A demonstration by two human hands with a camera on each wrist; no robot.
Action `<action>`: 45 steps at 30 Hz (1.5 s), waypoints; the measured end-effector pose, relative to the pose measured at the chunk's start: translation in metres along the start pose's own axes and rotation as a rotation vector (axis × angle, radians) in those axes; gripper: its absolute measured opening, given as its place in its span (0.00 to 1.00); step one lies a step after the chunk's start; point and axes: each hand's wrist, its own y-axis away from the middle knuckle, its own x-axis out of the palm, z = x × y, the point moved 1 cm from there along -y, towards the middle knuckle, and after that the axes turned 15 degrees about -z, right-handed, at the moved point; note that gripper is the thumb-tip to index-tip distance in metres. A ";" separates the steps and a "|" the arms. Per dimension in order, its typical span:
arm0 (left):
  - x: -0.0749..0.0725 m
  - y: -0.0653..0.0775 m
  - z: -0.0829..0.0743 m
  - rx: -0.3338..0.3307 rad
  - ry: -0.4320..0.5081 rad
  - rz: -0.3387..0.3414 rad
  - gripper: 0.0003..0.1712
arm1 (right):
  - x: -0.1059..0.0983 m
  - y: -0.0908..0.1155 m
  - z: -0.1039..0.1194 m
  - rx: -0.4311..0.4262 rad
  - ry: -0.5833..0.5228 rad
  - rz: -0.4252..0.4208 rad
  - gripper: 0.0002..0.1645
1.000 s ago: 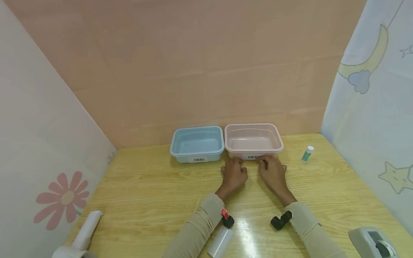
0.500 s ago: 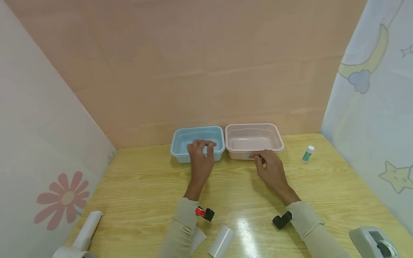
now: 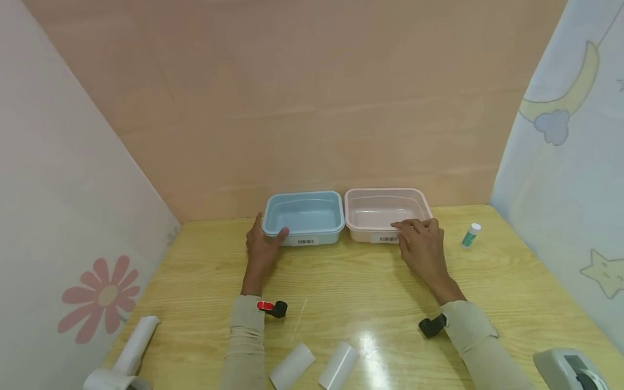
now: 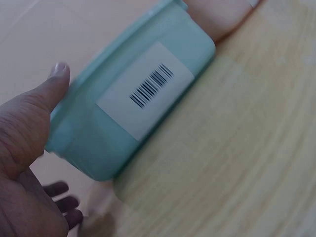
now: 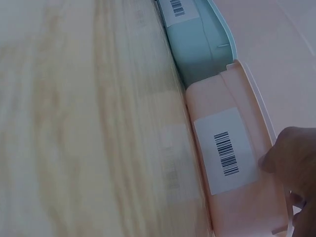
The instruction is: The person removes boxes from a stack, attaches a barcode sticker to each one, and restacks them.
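Two shallow plastic bins stand side by side at the back of the table: a light blue bin [image 3: 336, 236] on the left and a pink bin [image 3: 358, 236] on the right. Each bears a white barcode label on its front, the blue one's label [image 4: 148, 91] and the pink one's label [image 5: 225, 150]. My left hand [image 3: 260, 253] is at the blue bin's left front corner, thumb at the front rim, fingers spread beside its left end. Over the pink bin's right front rim, my right hand [image 3: 425, 252] pinches the edge, thumb against the outer wall.
A small white-capped tube with a green label [image 3: 470, 236] stands at the right. Two white cylinders [image 3: 292, 366] lie at the front. A white handled object [image 3: 136, 344] lies at lower left, and a grey device [image 3: 565, 374] at lower right. The back wall stands close behind the bins.
My left hand has left the pink bin's front and moved left, past the blue bin, to its left corner. My right hand has shifted from the pink bin's label up to its rim.
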 end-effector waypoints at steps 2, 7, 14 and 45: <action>0.001 0.001 0.004 -0.012 0.041 0.032 0.59 | 0.002 -0.001 -0.001 0.004 0.018 -0.005 0.15; 0.004 0.003 0.003 -0.015 0.067 0.049 0.56 | 0.001 -0.004 -0.001 0.003 0.043 -0.053 0.10; 0.004 0.004 0.001 -0.020 0.045 0.051 0.55 | -0.003 -0.015 -0.002 -0.006 0.050 -0.161 0.09; 0.032 0.010 -0.002 0.005 0.039 0.022 0.58 | 0.085 -0.072 0.134 -0.231 -0.044 -0.075 0.08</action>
